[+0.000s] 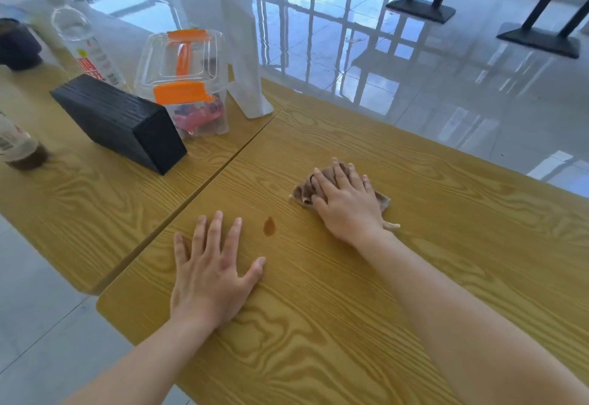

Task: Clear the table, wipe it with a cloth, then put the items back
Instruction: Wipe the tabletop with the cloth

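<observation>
My right hand (345,202) presses flat on a brown cloth (302,190) that lies on the wooden table (446,245), fingers straight over it. My left hand (212,272) rests flat on the tabletop nearer to me, fingers spread, holding nothing. A small dark wet spot (269,225) sits on the wood between the two hands. On the adjoining table (79,200) to the left stand the items: a black block (119,122), a clear box with orange clips (185,81), a clear plastic bottle (84,43) and a white stand-up card (243,63).
A bottle with dark liquid (19,146) stands at the left edge and a dark round object (17,44) at the far left. A narrow seam (204,181) divides the two tables. Shiny tiled floor (414,70) and black stand bases (420,9) lie beyond.
</observation>
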